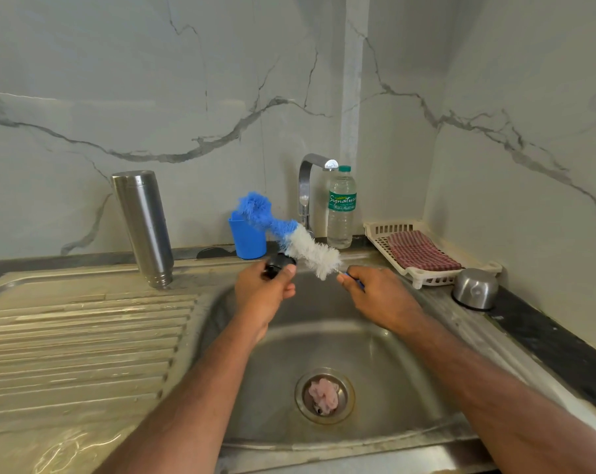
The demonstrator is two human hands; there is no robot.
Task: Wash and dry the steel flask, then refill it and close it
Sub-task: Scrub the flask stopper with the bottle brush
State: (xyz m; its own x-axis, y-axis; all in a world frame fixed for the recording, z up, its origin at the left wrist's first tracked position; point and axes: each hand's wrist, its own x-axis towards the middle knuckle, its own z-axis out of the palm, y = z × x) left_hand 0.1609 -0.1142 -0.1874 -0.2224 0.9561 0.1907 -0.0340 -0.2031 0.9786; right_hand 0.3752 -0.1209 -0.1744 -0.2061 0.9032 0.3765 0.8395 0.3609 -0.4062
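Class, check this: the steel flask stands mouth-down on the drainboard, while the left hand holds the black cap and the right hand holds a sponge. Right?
One error. The head view shows the right hand holding a bottle brush, not a sponge.

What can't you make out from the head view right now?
- Flask's black stopper: mostly covered by the left hand.
- Bottle brush handle: hidden inside the right hand.
- Steel flask mouth: upside down on the drainboard, inside unseen.
- Pink wad in the sink drain: too small to identify.
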